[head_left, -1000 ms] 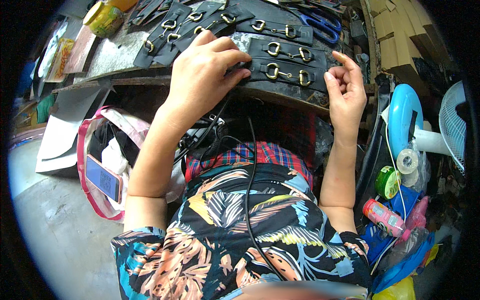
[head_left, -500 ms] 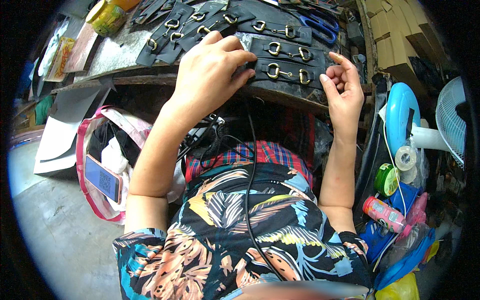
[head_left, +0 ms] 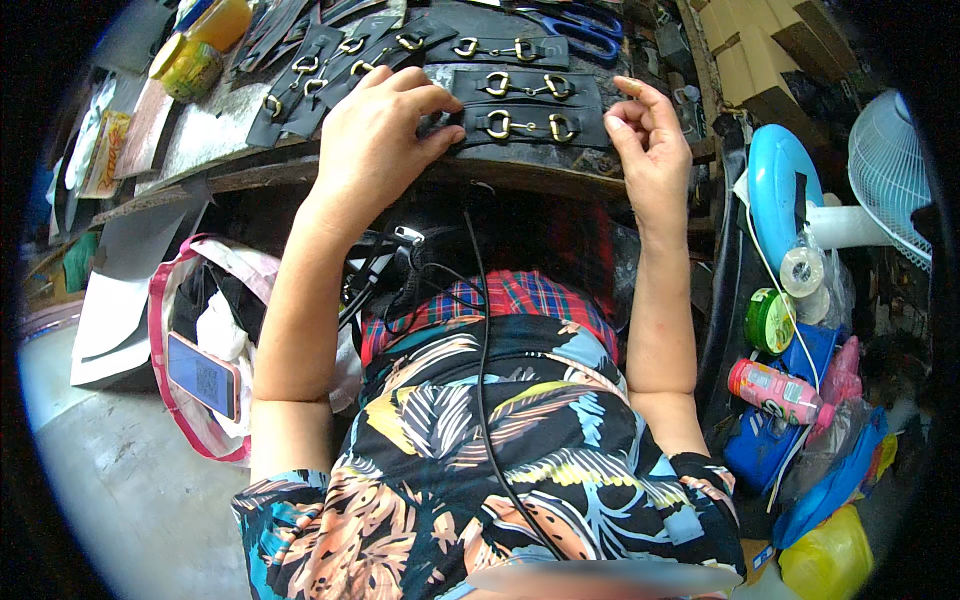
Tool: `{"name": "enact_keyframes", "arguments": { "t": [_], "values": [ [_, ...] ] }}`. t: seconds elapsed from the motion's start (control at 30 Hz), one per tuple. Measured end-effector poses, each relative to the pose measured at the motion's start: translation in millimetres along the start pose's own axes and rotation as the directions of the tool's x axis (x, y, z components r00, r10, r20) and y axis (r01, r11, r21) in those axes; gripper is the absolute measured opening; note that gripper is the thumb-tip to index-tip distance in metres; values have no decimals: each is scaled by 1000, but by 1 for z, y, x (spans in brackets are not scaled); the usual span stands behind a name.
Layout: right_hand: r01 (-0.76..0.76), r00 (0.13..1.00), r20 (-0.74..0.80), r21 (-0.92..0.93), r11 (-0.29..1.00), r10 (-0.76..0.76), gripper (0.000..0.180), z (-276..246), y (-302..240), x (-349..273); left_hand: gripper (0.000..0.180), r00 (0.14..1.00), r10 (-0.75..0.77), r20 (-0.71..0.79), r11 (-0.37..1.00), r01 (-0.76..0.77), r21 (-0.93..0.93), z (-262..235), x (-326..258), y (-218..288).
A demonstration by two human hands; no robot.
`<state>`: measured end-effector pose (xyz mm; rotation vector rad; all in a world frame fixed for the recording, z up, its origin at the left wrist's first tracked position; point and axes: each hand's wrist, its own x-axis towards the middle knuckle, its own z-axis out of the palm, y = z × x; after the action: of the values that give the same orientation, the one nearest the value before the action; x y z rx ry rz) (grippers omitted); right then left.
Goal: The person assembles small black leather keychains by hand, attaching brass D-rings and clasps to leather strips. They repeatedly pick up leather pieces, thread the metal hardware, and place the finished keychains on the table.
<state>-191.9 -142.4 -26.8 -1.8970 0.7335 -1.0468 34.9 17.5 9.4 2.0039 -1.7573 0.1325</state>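
A black leather strap (head_left: 530, 140) with brass-coloured horsebit hardware (head_left: 528, 127) lies at the near edge of the workbench. My left hand (head_left: 385, 130) has its thumb and fingers closed at the strap's left end, the fingertips partly hidden behind the hand. At the right end is my right hand (head_left: 652, 150). Its thumb is by the strap's edge, the index finger extends apart from the thumb, and the other fingers are loosely curled. Just beyond, a second matching strap (head_left: 525, 98) lies parallel, and a third strap (head_left: 508, 59) is behind it.
More bit-fitted straps (head_left: 295, 85) lie fanned out on the left of the bench. Blue-handled scissors (head_left: 590, 35) rest at the back. A yellow-labelled jar (head_left: 187, 67) stands at far left. On my right are a fan (head_left: 885, 165) and a pink bottle (head_left: 775, 392); a phone (head_left: 203, 375) sits in a bag at left.
The whole view has shifted, so the bench and both hands appear further left. Against the straps, my hands have hardly moved.
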Motion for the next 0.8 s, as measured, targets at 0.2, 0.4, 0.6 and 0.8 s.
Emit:
{"name": "enact_keyframes", "arguments": {
  "t": [0.2, 0.4, 0.6, 0.8],
  "values": [
    [22, 1000, -12, -56, 998, -23, 40, 1, 0, -2, 24, 1000, -6, 5, 999, 6, -48, 0, 1, 0],
    [66, 998, 16, -53, 996, -65, 45, 1, 0, -1, 26, 999, -23, -24, 1000, 24, 9, -18, 13, 6],
    [-6, 999, 44, -7, 1000, 6, 49, -5, 0, 2, 29, 982, 184, 51, 982, -181, -56, -19, 11, 58],
    [2, 991, 131, 58, 998, -9, 53, -15, 2, 6, 33, 991, 76, 112, 987, -58, -153, 0, 25, 62]
  ]
}}
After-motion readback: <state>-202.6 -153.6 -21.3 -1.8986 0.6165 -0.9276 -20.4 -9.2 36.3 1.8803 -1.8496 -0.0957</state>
